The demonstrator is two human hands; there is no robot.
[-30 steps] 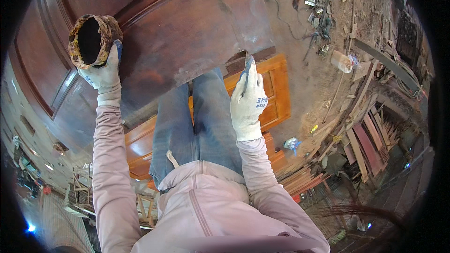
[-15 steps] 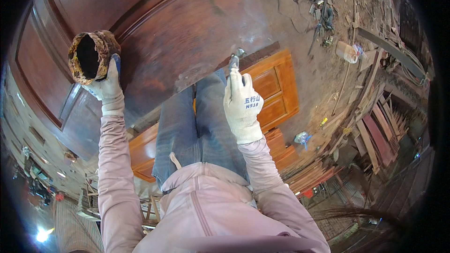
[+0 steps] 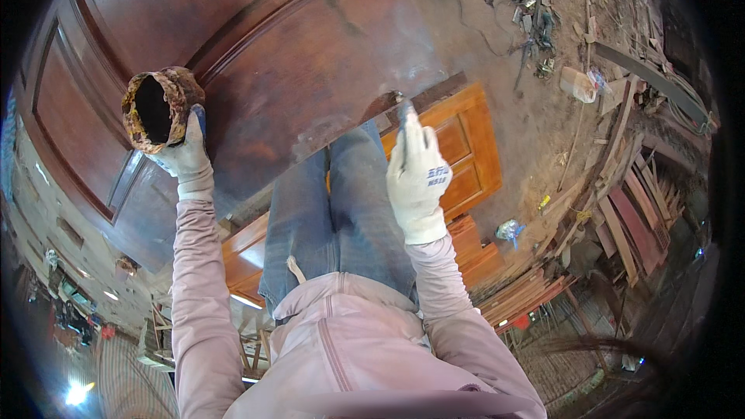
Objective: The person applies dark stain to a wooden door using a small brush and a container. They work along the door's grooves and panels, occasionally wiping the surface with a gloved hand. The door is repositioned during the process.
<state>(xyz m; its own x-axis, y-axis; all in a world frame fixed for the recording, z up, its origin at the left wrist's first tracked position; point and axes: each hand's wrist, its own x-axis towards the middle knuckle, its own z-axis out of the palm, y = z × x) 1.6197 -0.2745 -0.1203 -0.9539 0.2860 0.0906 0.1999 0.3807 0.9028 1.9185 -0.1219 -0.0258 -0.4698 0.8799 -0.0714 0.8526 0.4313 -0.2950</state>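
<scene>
In the head view, the brown panelled door lies ahead of the person, its near edge slanting from lower left up to the right and its far end cut off, so its full long axis cannot be told. The right hand, gloved, is the nearer one to the right part of that edge; its extended finger points forward to a small pale tip at the edge, beside a dark patch that may be shadow. Its palm side is hidden, so how far the fingers close, or on what, I cannot tell. The right forearm leans inward.

The left hand, also gloved, holds a crusted round container from below, thumb along its right side, its dark mouth tilted toward the camera. The container shows over the door's left part, well apart from the right hand. The left forearm reaches almost straight forward.

Jeans-clad legs show between the hands, and an orange-brown panelled door shows beyond the near edge.
</scene>
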